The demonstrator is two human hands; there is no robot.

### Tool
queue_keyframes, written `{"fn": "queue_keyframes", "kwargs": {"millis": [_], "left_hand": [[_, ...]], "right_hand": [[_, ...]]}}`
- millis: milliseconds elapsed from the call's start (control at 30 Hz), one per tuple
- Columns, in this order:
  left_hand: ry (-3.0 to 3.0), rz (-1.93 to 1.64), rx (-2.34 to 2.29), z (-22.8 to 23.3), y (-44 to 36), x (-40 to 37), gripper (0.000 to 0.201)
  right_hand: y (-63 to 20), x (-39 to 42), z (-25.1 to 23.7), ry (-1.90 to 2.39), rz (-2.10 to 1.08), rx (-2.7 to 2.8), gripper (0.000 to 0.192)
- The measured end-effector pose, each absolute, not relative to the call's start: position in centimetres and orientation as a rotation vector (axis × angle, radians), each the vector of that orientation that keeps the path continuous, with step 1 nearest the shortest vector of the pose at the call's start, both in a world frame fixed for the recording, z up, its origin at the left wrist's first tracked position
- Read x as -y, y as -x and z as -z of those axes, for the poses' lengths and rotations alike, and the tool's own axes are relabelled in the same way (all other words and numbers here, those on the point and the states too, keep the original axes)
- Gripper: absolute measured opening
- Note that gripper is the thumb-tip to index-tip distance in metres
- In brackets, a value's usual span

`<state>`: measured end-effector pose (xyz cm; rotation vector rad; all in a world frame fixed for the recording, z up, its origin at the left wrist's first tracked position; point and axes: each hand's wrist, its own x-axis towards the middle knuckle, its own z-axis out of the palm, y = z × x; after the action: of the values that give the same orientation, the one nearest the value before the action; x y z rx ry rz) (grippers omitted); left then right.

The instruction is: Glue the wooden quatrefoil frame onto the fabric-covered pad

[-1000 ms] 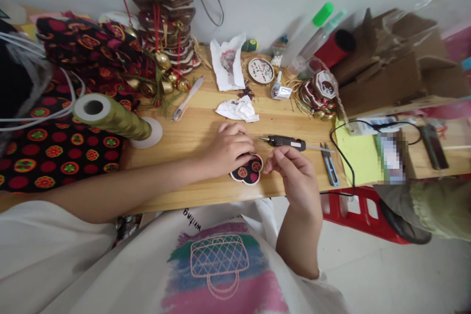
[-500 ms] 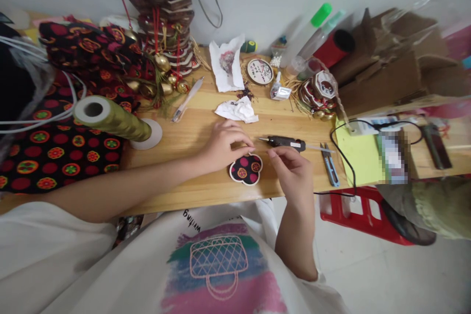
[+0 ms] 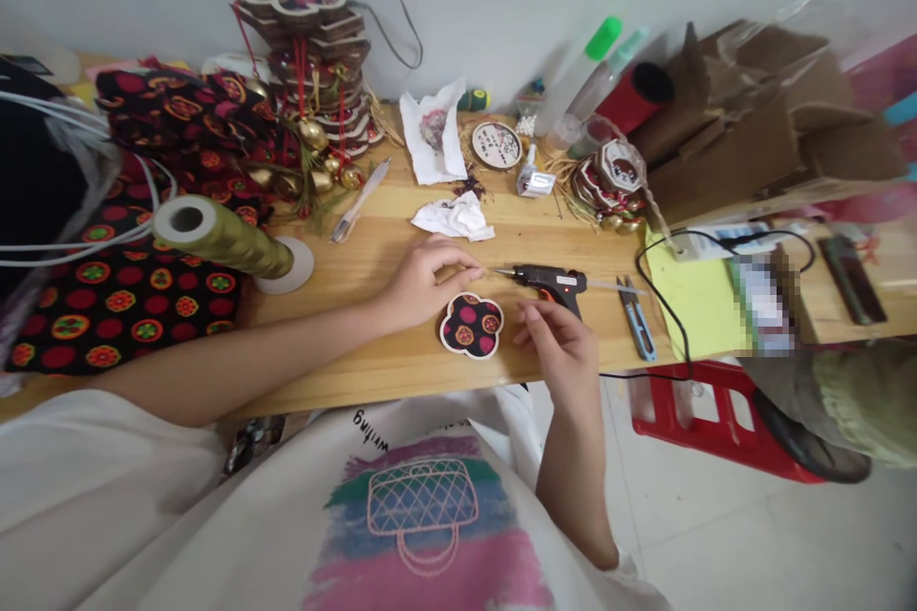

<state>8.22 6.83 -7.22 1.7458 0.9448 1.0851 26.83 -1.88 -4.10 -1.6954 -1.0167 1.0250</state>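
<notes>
Right now a flower-shaped fabric-covered piece point(image 3: 471, 326) (black with red and orange dots, a pale rim around it) lies flat on the wooden table point(image 3: 401, 372), close to the near edge, and everything else is easiest placed from it. The left hand point(image 3: 422, 282) sits just to its left and a little behind, fingers curled loosely with the tips reaching toward the piece's back edge; whether they actually touch it I cannot tell. The right hand point(image 3: 563, 353) is just to the right of the piece, thumb and forefinger pinched together near its right lobe, and if something thin sits between them it is too small to make out. The two hands are apart, with the piece between them.

Directly behind the right hand lies a black glue gun point(image 3: 548, 280), nozzle pointing left toward the left fingertips. Further right of the piece rests a pair of small blue snips point(image 3: 636, 329), then a yellow-green sheet point(image 3: 692, 291) crossed by a black cord point(image 3: 663, 296). Behind the piece is a crumpled white tissue point(image 3: 453, 217). Far left of it a spool of olive ribbon point(image 3: 222, 237) lies tipped over, beside dotted black fabric point(image 3: 129, 286). At the back left rises a stack of finished ornaments point(image 3: 315, 57).
</notes>
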Motion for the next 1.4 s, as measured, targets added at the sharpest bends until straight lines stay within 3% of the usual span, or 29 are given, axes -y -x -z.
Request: {"fn": "queue_keyframes", "kwargs": {"millis": [300,467,633,1067,1300,1400], "left_hand": [[-1.618,-1.134,-1.002,4.3,-7.9,-7.3,0.020],[-1.524,-1.418,-1.039,0.2,-6.7,-7.7,0.015],[-1.512,-1.639,-1.064,-2.5,-4.9,-6.7,0.032],[-1.187,-1.483,-1.278,-3.3,-0.7,-1.8,0.046],[-1.299,-1.267,-1.300,-3.2,-0.7,1.0,0.029],[-1.339,-1.240,-1.307,-3.4,-0.8,1.9,0.024]], "right_hand": [[-27.1,2.9,5.8,1.642,-1.032,1.074,0.036],[-27.0,3.3,7.2,1.636,-0.938,1.145,0.030],[-26.8,3.7,7.4,1.610,-0.850,1.228,0.028],[-26.2,4.0,7.6,1.586,-0.614,1.351,0.027],[-21.9,3.4,5.0,1.434,-0.267,1.922,0.056],[-21.0,3.3,4.4,1.373,-0.368,2.081,0.043]]}}
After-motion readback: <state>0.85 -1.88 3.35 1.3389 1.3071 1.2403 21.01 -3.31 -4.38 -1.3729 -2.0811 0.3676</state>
